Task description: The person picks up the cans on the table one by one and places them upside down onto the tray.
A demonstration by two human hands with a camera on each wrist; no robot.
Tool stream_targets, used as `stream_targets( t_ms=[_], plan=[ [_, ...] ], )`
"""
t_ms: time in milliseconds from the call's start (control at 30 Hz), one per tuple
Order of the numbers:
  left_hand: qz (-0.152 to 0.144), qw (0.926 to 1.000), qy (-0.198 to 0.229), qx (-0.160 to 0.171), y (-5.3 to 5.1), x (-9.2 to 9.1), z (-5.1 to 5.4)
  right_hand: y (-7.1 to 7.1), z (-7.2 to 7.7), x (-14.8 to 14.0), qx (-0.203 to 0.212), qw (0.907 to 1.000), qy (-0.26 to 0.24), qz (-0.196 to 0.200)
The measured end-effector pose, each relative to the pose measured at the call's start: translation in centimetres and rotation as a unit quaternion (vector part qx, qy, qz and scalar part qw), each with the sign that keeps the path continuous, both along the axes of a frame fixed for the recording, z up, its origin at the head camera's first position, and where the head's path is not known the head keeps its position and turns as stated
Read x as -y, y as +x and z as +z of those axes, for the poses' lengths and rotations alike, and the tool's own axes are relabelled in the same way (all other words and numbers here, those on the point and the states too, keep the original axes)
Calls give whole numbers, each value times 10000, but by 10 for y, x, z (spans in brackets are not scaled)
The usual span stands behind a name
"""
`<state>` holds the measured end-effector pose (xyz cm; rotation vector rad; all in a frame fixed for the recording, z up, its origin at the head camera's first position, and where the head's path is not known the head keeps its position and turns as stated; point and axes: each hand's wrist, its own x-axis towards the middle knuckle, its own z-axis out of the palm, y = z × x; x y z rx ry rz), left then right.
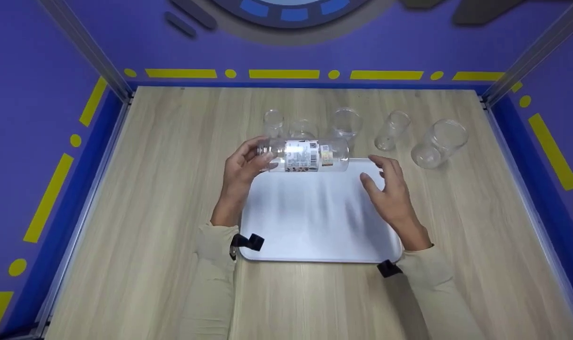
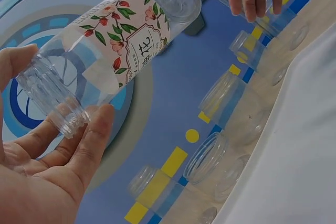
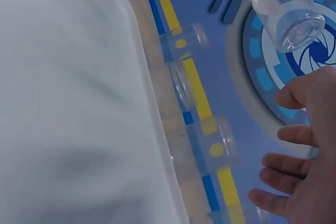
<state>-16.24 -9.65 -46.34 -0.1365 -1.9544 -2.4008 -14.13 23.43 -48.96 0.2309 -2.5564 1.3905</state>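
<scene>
My left hand (image 1: 241, 172) pinches a clear plastic jar (image 1: 277, 147) by its threaded mouth end, between thumb and fingers. The jar lies sideways above the far part of a white tray (image 1: 315, 222), its base toward the right. Facing the head camera is a printed label with a barcode; in the left wrist view the jar's label (image 2: 123, 40) shows red flowers and green leaves. To the right of the jar's base, apart from it, my right hand (image 1: 391, 198) hovers over the tray's right side with fingers spread and nothing in its grasp.
Several clear containers stand in a row behind the tray, among them a small one (image 1: 273, 120), a wider one (image 1: 347, 122), a narrow one (image 1: 393, 130) and a large one (image 1: 440, 141) at the right. Patterned blue walls (image 1: 291, 56) enclose the wooden table (image 1: 173, 141).
</scene>
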Motion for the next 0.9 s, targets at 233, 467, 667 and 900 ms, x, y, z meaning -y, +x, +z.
stream_targets(
  t_ms=[233, 467, 667, 900],
  plan=[
    [-114, 9998, 158, -73, -2, -3, 2, -2, 25, 17, 353, 9749, -1964, 985],
    [-356, 9992, 171, 12, 2, -8, -2, 2, 36, 26, 836, 9456, -2805, 1421],
    [-405, 9989, 226, -10, 2, -9, -2, 1, 38, 30, 851, 9401, -2934, 1511],
    [-472, 9986, 248, -45, 2, -9, -2, 0, 40, 33, 773, 9361, -3113, 1443]
  ],
)
